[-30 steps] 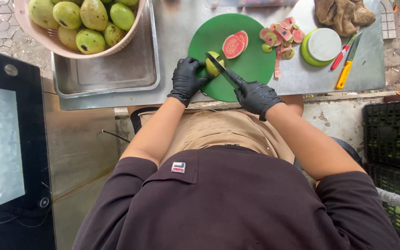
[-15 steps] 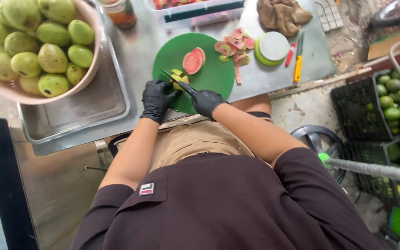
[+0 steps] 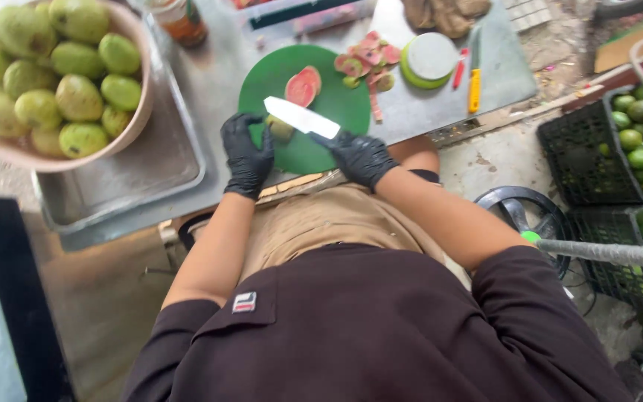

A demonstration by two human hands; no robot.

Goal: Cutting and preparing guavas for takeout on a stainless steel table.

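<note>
The head camera looks straight down on a person in a dark shirt working at a grey metal counter [image 3: 210,82]. Both hands wear black gloves. The left hand [image 3: 247,154] rests at the near left edge of a round green cutting board [image 3: 262,78], its fingers curled around a small green piece of fruit [image 3: 280,128] that lies on the board; the grip is narrow and closed on that piece. The right hand [image 3: 360,156] is closed firmly around the handle of a white-bladed knife [image 3: 303,117], whose blade points up and to the left, its flat side showing, just above and beside the held fruit piece. Whether the blade touches the fruit cannot be told.

Farther back on the board lies a halved fruit with pink flesh [image 3: 302,86], cut face up. Just past the board's right edge sits a small heap of pink and green fruit trimmings [image 3: 370,61], and beside that a round green-rimmed white lid [image 3: 430,59]. A yellow-handled tool [image 3: 474,82] lies near it. To the left, a large pink bowl of whole green fruits [image 3: 53,82] stands in a shallow metal tray [image 3: 143,179]. At the right, a black plastic crate of green fruits [image 3: 619,141] sits on the ground.
</note>
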